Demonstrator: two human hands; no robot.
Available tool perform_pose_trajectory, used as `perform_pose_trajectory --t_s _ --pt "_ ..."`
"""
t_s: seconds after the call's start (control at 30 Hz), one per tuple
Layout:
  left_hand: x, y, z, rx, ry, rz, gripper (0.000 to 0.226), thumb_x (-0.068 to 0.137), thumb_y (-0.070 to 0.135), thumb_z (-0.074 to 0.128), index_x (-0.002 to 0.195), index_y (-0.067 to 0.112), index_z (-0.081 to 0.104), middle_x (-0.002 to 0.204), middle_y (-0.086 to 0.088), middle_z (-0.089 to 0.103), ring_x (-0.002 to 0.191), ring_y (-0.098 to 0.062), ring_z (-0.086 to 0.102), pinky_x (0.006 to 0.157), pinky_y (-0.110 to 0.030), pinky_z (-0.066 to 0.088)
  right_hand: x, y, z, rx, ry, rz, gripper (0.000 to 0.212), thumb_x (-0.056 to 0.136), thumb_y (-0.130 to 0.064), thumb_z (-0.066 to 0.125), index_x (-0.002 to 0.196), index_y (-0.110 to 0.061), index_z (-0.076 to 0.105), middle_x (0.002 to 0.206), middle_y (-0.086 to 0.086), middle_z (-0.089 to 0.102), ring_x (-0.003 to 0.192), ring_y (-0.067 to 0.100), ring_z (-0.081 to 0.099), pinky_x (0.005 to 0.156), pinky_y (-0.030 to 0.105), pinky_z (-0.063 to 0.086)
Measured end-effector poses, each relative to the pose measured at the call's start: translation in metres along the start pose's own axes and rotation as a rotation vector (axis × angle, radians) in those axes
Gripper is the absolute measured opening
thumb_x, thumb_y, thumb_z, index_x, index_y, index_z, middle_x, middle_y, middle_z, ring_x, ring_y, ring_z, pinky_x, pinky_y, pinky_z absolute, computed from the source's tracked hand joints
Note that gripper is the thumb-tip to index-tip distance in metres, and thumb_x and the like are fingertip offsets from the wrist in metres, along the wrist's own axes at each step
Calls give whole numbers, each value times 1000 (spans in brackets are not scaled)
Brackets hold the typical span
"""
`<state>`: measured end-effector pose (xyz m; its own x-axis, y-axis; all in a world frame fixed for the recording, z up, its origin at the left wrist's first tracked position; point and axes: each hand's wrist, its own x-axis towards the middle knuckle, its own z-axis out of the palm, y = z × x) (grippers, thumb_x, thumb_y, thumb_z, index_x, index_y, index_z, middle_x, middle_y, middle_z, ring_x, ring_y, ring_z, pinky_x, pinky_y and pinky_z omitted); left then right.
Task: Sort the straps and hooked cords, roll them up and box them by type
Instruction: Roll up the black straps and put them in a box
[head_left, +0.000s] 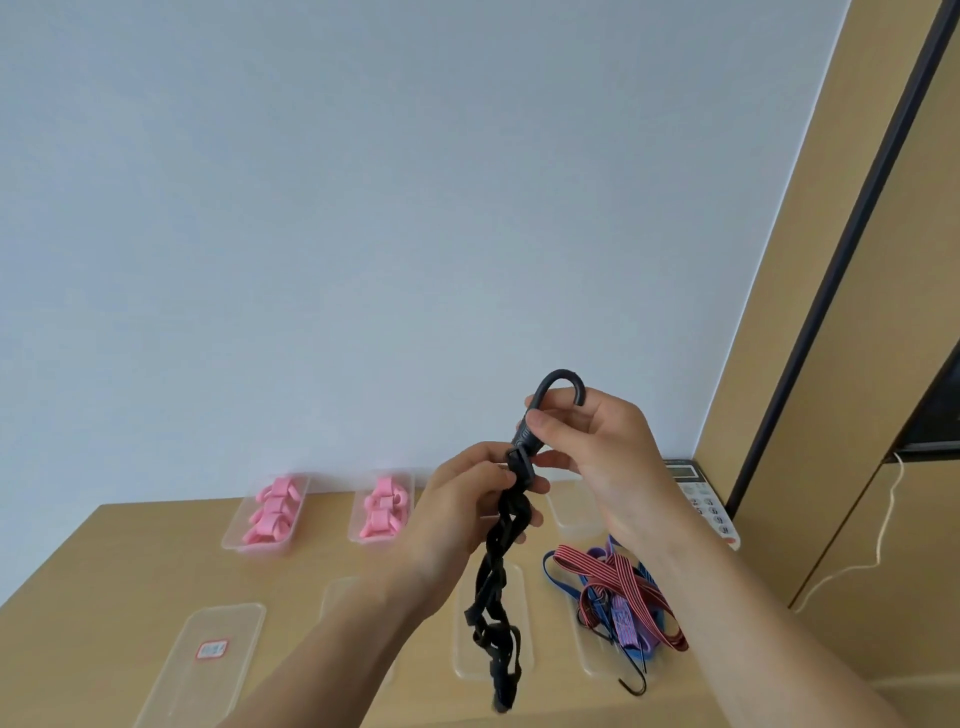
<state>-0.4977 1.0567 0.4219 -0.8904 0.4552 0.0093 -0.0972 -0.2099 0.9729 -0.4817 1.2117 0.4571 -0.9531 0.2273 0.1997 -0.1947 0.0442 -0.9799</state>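
Nearest, clear plastic lids (208, 660) lie flat on the tan wooden table (78, 566). A tangle of red-striped and blue flat elastic straps (618, 592) with thin metal hooks rests on the table to the right. Above it, the left hand (467, 514) grips a black cord (498, 608), whose bunched loops hang down limp. The right hand (592, 441) pinches the cord's smooth curved hook (563, 382) by its stem. Farther back, two clear boxes (267, 514) hold rolled pink straps (382, 506). A calculator (706, 501) sits by the wall.
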Motion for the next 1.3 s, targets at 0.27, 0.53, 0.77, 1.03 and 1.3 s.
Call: perform_pose_trajectory --t_s 0.27,0.53,0.77,1.03,1.3 --pt "4 1 5 71 75 21 29 99 19 60 106 -8 62 84 -13 70 75 -24 66 68 -37 57 2 4 2 -100 -9 -134 10 89 -3 71 95 -10 73 80 6 76 79 21 73 75 43 63" --pt "7 4 -4 57 28 -37 20 92 14 60 104 -2 65 88 -15 72 76 -29 66 67 -37 55 10 8 2 -44 -5 -124 20 88 0 71 106 -9 69 83 9 77 83 24 73 75 36 61" --pt "11 5 -7 156 23 -140 39 100 31 62 108 -7 65 82 -14 67 63 -29 60 57 -31 53 16 20 0 -172 6 -314 24 80 2 77 90 -20 76 88 4 75 85 22 73 83 33 59" --pt "21 -3 -15 -100 17 -161 28 106 9 49 112 -11 68 87 -18 67 71 -26 62 65 -29 55 16 49 1 -504 39 -743 35 78 13 73 98 -14 81 99 -6 77 98 3 70 86 19 54" --pt "25 3 -16 -315 -73 -162 39 104 25 51 123 -5 68 110 -23 71 96 -34 67 99 -51 53 9 51 -3 -478 -130 -589 58 77 13 43 105 -21 81 133 -4 64 112 9 66 86 26 57"
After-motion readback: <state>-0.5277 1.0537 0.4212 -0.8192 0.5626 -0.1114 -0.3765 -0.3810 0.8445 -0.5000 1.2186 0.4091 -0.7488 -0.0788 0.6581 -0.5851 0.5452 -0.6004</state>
